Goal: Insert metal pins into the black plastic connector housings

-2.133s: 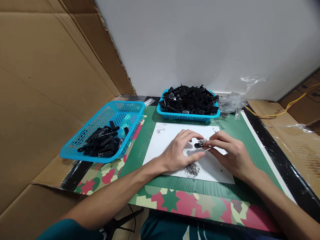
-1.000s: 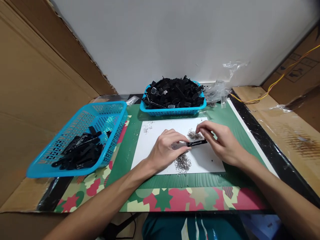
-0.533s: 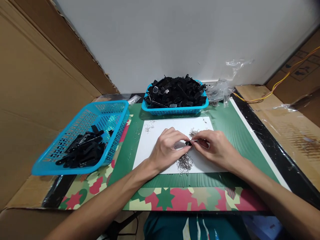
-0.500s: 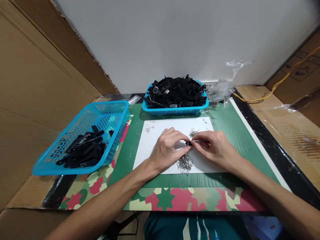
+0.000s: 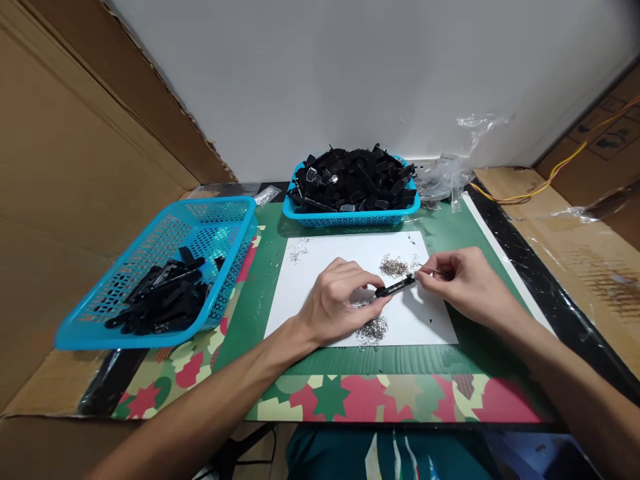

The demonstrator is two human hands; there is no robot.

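Observation:
My left hand (image 5: 345,300) pinches one end of a narrow black plastic part (image 5: 396,287) between thumb and fingers, above a white sheet (image 5: 325,267). At the part's far end is my right hand (image 5: 457,280), its thumb and forefinger closed on a thin metal pin (image 5: 426,268), which looks like tweezers or a needle. The pin's tip lies close to the part; whether they touch I cannot tell. Under my left fingers is a pile of small wire springs or clips (image 5: 373,328). A second such pile (image 5: 393,267) lies just behind the black part.
A blue basket (image 5: 235,267) with black parts stands at the left. Another blue basket (image 5: 350,219), heaped with black pieces, is at the back. Clear plastic bags (image 5: 443,179) and a yellow cable (image 5: 545,183) lie at the back right. Cardboard (image 5: 75,167) walls the left side.
My right hand has moved right, away from my left hand, with the pin. The black part now shows lengthwise in my left hand; before, the fingers mostly covered it.

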